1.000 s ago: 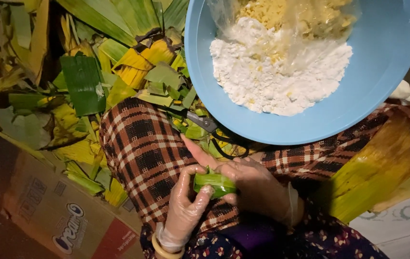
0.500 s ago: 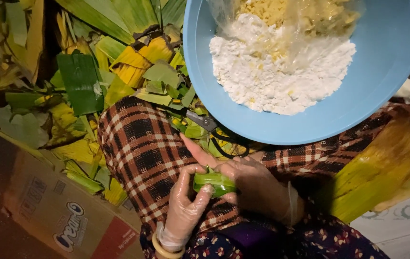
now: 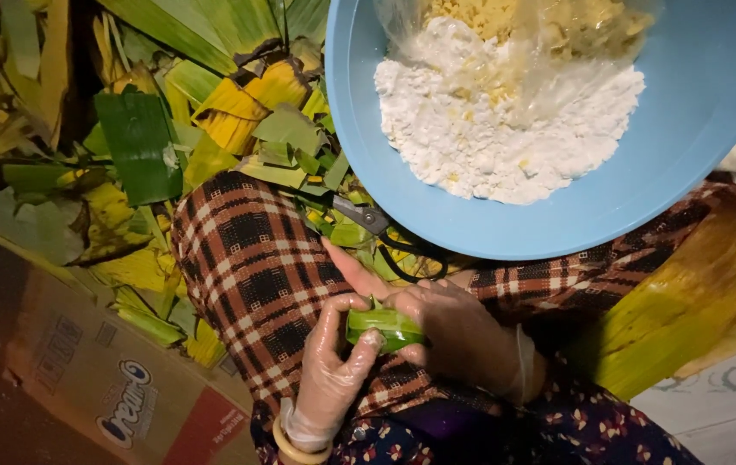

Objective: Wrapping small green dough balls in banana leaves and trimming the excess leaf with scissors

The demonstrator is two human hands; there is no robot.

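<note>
At the far left, we see a flattened cardboard box (image 3: 101,387) lying on the dark floor, and above it a heap of cut banana-leaf scraps (image 3: 140,146), green and yellow, spread close enough to reach. Moving right, our checked skirt (image 3: 252,258) covers the knee and serves as a working surface. Over that lap our left hand (image 3: 333,366), in a thin clear glove, rises from the wrist with its fingers curled; the thumb and forefinger pinch the near end of a small green leaf parcel (image 3: 383,325). Our right hand (image 3: 450,331), also gloved, cups the parcel's other side, palm down, fingers wrapped narrowly around it and the index finger stretched out toward the knee. We judge that both hands press the fold together so the leaf keeps its shape. Just above the hands a pair of dark-handled scissors (image 3: 385,232) rests among the scraps, partly tucked under the rim of a big blue bowl (image 3: 712,112). That bowl sits within easy reach and holds white crumbly filling (image 3: 488,142) with yellow filling (image 3: 514,21) behind it under clear plastic. At the far right a broad yellow-green leaf (image 3: 695,301) drapes over the other leg.
</note>
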